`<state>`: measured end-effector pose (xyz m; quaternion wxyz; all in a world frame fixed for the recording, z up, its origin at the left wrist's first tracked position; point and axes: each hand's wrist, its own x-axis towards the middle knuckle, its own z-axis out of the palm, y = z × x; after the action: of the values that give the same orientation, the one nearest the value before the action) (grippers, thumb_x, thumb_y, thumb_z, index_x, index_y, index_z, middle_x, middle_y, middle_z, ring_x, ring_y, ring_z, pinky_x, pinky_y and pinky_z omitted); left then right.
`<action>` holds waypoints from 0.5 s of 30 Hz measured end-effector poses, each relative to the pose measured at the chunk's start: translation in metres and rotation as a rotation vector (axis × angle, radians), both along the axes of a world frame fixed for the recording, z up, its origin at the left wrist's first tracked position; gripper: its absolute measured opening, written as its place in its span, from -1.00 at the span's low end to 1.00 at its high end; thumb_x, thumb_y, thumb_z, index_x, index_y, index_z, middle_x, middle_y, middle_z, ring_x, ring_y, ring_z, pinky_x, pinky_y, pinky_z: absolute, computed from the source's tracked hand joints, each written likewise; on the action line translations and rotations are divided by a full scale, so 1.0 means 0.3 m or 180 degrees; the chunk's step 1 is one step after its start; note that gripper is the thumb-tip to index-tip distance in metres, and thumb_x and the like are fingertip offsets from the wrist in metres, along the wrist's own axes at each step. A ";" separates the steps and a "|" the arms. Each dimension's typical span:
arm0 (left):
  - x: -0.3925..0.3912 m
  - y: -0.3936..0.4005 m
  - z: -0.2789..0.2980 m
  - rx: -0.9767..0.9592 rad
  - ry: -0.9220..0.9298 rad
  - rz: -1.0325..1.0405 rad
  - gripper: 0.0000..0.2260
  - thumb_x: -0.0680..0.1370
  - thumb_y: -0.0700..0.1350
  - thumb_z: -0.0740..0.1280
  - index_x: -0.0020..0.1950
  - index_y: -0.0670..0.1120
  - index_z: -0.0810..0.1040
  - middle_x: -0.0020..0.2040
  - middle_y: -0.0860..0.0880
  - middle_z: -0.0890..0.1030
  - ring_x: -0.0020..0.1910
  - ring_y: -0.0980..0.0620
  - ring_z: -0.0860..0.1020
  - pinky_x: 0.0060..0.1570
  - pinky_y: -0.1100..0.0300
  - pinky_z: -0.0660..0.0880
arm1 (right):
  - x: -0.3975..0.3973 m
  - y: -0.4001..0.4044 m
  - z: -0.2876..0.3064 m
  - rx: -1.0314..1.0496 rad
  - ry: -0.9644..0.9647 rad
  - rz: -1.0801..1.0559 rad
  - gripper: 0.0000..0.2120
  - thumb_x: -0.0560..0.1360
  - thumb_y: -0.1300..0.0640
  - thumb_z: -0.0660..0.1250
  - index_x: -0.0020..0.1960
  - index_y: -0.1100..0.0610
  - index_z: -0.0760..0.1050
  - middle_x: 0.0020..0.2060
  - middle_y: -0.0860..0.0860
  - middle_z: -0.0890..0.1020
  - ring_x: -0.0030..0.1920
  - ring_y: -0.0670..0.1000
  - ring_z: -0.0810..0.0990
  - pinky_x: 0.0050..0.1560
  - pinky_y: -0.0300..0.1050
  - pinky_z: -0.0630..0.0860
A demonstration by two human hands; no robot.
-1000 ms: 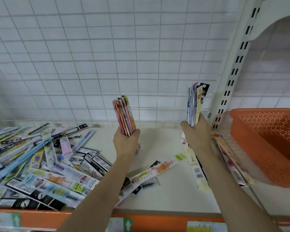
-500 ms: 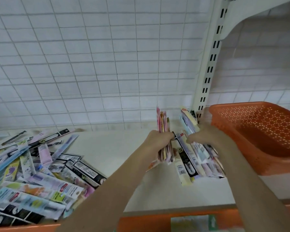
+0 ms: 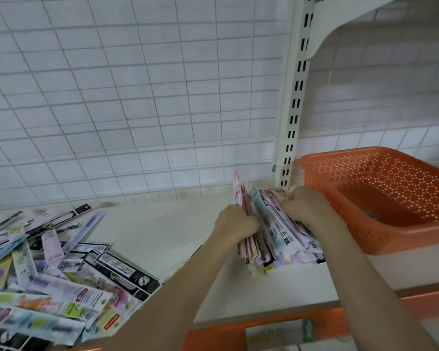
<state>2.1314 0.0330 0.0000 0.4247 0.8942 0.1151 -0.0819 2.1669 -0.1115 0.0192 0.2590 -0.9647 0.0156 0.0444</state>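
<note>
Left hand: my left hand (image 3: 235,225) is clenched round the pink bundle (image 3: 238,191), which stands nearly on end with its top pointing to 12 o'clock.
Right hand: my right hand (image 3: 305,206) is curled over the upper end of the leaning bundle (image 3: 271,224) and grips it. These packs tilt, with their lower ends fanned out toward 5 o'clock.
Where the packs are: both bundles sit on the white shelf (image 3: 150,236), at about 3 o'clock from the middle of the view. They are in front of the slotted post (image 3: 292,110) and just at 9 o'clock of the orange basket (image 3: 416,235).
What changed: a second ago I held the two bundles up in the air, well apart. Half a second ago they had dropped and were closing in. Now they touch side to side and their lower ends rest on the shelf.
What it means: I judge that I am joining two handfuls into one stack, and this gathering step is close to done.
Next: I think the ragged lower ends want squaring before one hand can take the whole stack.
Left to do: the loose pile (image 3: 61,274) at 8 o'clock lies well apart from my hands.
Risk: the packs look slick, so a slack squeeze could let the fanned ones slide out.
</note>
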 end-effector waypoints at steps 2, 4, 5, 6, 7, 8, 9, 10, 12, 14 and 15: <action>-0.011 0.000 0.014 0.0228 0.0038 -0.0190 -0.66 0.51 0.11 0.29 0.03 -0.17 0.55 -0.20 -0.06 0.58 -0.22 -0.06 0.60 -0.28 0.17 0.58 | -0.010 0.005 0.002 -0.0138 -0.0092 -0.0041 -0.72 0.56 0.11 0.18 -0.26 0.24 0.38 -0.45 0.05 0.39 -0.44 -0.02 0.36 -0.48 -0.19 0.20; -0.016 -0.002 0.031 0.0235 0.0136 -0.0254 -0.57 0.51 0.19 0.27 -0.06 -0.21 0.53 -0.07 -0.15 0.64 -0.12 -0.15 0.65 -0.12 0.07 0.63 | -0.016 0.006 0.000 -0.0164 -0.0212 -0.0075 -0.76 0.56 0.16 0.16 -0.22 0.25 0.42 -0.43 0.07 0.44 -0.44 -0.02 0.38 -0.48 -0.20 0.20; -0.017 -0.003 0.043 0.0162 0.0211 -0.0234 -0.56 0.51 0.21 0.26 -0.13 -0.20 0.50 -0.06 -0.17 0.64 -0.11 -0.17 0.66 -0.08 0.05 0.63 | -0.020 0.006 -0.001 -0.0159 -0.0291 -0.0070 -0.75 0.57 0.16 0.14 -0.20 0.26 0.45 -0.39 0.10 0.49 -0.42 -0.01 0.40 -0.47 -0.19 0.22; -0.018 -0.001 0.056 0.0040 0.0273 -0.0181 -0.55 0.51 0.22 0.26 -0.14 -0.21 0.47 -0.07 -0.18 0.62 -0.12 -0.17 0.66 -0.07 0.04 0.62 | -0.024 0.008 -0.001 -0.0157 -0.0372 -0.0064 -0.74 0.57 0.15 0.13 -0.17 0.27 0.49 -0.32 0.14 0.55 -0.38 0.03 0.43 -0.44 -0.18 0.26; -0.018 0.003 0.068 -0.0107 0.0312 -0.0102 -0.55 0.52 0.20 0.26 -0.08 -0.23 0.47 -0.07 -0.18 0.60 -0.11 -0.17 0.66 -0.08 0.04 0.63 | -0.027 0.011 -0.003 -0.0149 -0.0454 -0.0056 -0.72 0.58 0.14 0.12 -0.13 0.27 0.52 -0.24 0.17 0.59 -0.32 0.06 0.47 -0.38 -0.17 0.32; -0.018 0.012 0.076 -0.0239 0.0326 -0.0013 -0.53 0.52 0.19 0.26 0.00 -0.26 0.47 -0.05 -0.18 0.59 -0.10 -0.17 0.66 -0.10 0.04 0.63 | -0.032 0.014 -0.003 -0.0128 -0.0543 -0.0045 -0.71 0.58 0.13 0.12 -0.12 0.28 0.54 -0.22 0.18 0.60 -0.29 0.09 0.48 -0.33 -0.16 0.36; -0.017 0.025 0.081 -0.0279 0.0323 0.0059 -0.53 0.54 0.17 0.24 0.04 -0.27 0.45 -0.03 -0.17 0.59 -0.09 -0.15 0.65 -0.15 0.05 0.63 | -0.037 0.017 -0.005 -0.0109 -0.0629 -0.0037 -0.71 0.58 0.15 0.12 -0.16 0.26 0.53 -0.27 0.17 0.58 -0.32 0.08 0.46 -0.32 -0.16 0.36; -0.020 0.042 0.084 -0.0206 0.0285 0.0085 -0.57 0.55 0.15 0.21 0.02 -0.25 0.44 -0.01 -0.16 0.57 -0.08 -0.14 0.63 -0.19 0.08 0.62 | -0.039 0.023 -0.008 -0.0080 -0.0707 -0.0036 -0.72 0.56 0.19 0.12 -0.26 0.23 0.47 -0.37 0.13 0.51 -0.38 0.05 0.41 -0.36 -0.16 0.33; -0.031 0.081 0.084 0.0027 0.0188 0.0106 -0.65 0.58 0.10 0.17 -0.07 -0.21 0.45 -0.03 -0.13 0.55 -0.02 -0.11 0.60 -0.17 0.13 0.58 | -0.047 0.043 -0.013 -0.0028 -0.0795 -0.0037 -0.67 0.54 0.25 0.12 -0.40 0.16 0.27 -0.48 0.05 0.35 -0.47 -0.01 0.29 -0.47 -0.18 0.20; -0.043 0.116 0.075 0.0129 0.0173 0.0109 -0.67 0.58 0.05 0.16 -0.22 -0.18 0.43 -0.15 -0.11 0.53 0.00 -0.12 0.61 -0.03 0.09 0.58 | -0.056 0.071 -0.019 0.0000 -0.0842 0.0026 -0.65 0.54 0.24 0.12 -0.42 0.13 0.22 -0.50 0.02 0.32 -0.48 -0.05 0.28 -0.48 -0.21 0.16; -0.052 0.131 0.070 0.0162 0.0185 0.0100 -0.67 0.59 0.03 0.16 -0.26 -0.16 0.41 -0.20 -0.11 0.51 -0.02 -0.12 0.61 0.02 0.07 0.58 | -0.062 0.087 -0.023 0.0015 -0.0874 0.0077 -0.65 0.54 0.24 0.12 -0.42 0.12 0.22 -0.50 0.01 0.31 -0.48 -0.07 0.27 -0.48 -0.21 0.14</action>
<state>2.1159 0.0722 0.0211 0.3996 0.9001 0.1434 -0.0982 2.1482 -0.0854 0.0122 0.2604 -0.9612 -0.0318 -0.0848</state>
